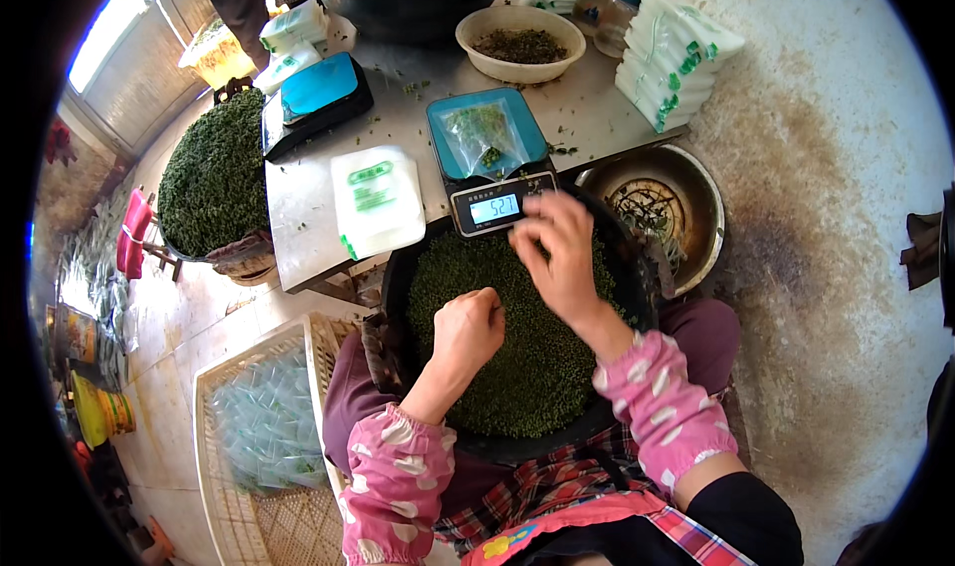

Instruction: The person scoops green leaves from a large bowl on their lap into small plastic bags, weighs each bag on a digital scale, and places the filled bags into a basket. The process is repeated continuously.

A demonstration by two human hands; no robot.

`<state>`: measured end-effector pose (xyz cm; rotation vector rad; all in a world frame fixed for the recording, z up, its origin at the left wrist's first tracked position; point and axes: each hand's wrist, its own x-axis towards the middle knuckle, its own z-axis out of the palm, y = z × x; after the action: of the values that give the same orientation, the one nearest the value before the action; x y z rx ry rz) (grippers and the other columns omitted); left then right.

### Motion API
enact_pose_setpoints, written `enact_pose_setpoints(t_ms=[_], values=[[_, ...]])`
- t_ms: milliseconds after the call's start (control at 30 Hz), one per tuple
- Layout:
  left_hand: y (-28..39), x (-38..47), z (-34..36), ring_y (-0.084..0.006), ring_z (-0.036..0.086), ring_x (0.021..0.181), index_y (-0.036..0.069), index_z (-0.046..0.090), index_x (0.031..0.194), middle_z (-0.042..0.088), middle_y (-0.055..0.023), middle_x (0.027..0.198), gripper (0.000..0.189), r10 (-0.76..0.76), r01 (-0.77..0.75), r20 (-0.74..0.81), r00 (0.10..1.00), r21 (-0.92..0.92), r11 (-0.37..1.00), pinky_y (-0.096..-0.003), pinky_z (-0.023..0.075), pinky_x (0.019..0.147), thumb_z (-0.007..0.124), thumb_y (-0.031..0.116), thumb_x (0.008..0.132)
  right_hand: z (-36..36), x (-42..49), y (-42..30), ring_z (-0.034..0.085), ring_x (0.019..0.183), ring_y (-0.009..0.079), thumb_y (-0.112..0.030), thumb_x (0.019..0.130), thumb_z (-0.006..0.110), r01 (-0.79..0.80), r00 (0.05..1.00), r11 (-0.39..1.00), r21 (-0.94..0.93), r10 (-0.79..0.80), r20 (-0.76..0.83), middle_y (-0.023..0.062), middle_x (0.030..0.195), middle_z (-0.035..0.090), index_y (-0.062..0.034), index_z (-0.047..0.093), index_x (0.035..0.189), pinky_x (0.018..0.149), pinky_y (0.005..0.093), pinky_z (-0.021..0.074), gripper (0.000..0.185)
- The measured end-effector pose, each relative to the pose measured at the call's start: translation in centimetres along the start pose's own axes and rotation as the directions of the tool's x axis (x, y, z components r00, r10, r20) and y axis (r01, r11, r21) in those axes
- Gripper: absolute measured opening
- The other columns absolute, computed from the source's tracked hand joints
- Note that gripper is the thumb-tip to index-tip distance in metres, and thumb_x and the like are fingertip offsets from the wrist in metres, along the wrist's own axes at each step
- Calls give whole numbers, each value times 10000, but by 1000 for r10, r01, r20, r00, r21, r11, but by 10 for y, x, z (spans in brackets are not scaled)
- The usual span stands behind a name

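A clear plastic bag partly filled with small green peppercorn-like berries [485, 135] lies on the blue platform of a digital kitchen scale [528, 137], whose display is lit. My right hand [556, 249], slightly blurred, hovers at the right edge of the scale's display with its fingers bent and apart. Lower left, my left hand [468, 327] is closed in a loose fist above a large black tub of green berries [515, 387] between my knees; whether it holds anything cannot be told. A stack of printed plastic bags [379, 200] lies left of the scale.
On the metal table [298, 215] are a second scale [321, 88], a cream bowl of dark scraps [520, 44] and more bag stacks [668, 59]. A metal basin [705, 245] stands below right. Lower left, a plastic crate [201, 432] holds filled bags. A person's dark-clothed leg [235, 14] shows beyond.
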<state>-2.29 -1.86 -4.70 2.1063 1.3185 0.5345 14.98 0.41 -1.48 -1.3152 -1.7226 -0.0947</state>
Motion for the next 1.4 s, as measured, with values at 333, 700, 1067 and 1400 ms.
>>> enact_pose_setpoints(t_ms=[333, 700, 1067, 1400], values=[[6, 15, -28, -412, 463, 1277, -1, 499, 1365, 442, -241, 1401, 624, 264, -263, -509, 819, 75, 962, -461, 426, 1043, 734, 31, 788, 8, 125, 25, 625, 865, 251, -240, 796, 720, 147, 951, 959, -242, -70, 300, 57, 826, 704, -80, 725, 770, 879, 400, 413, 162], [-6, 13, -27, -310, 710, 845, 24, 617, 1116, 696, -182, 926, 389, 88, -202, -272, 958, -426, 882, -353, 549, 703, 752, 70, 754, -62, 95, -41, 617, 956, 257, -323, 868, 695, 213, 604, 974, 74, -190, 774, 89, 954, 692, -85, 722, 902, 883, 402, 434, 242], [0, -8, -13, -377, 689, 904, 45, 551, 1236, 686, -219, 961, 495, 98, -136, -108, 989, -439, 888, -390, 551, 752, 696, 87, 764, -75, 52, -44, 659, 840, 318, -161, 794, 737, 130, 593, 987, 91, -151, 791, 57, 1101, 603, -87, 606, 925, 700, 428, 532, 199], [-1, -22, -3, -303, 703, 890, 32, 569, 1128, 683, -178, 961, 412, 19, -111, -178, 984, -525, 844, -383, 547, 756, 724, 85, 750, -66, 41, -46, 707, 630, 218, -151, 867, 675, -201, 318, 979, 19, 47, 947, 137, 812, 696, -63, 665, 1077, 654, 375, 553, 228]])
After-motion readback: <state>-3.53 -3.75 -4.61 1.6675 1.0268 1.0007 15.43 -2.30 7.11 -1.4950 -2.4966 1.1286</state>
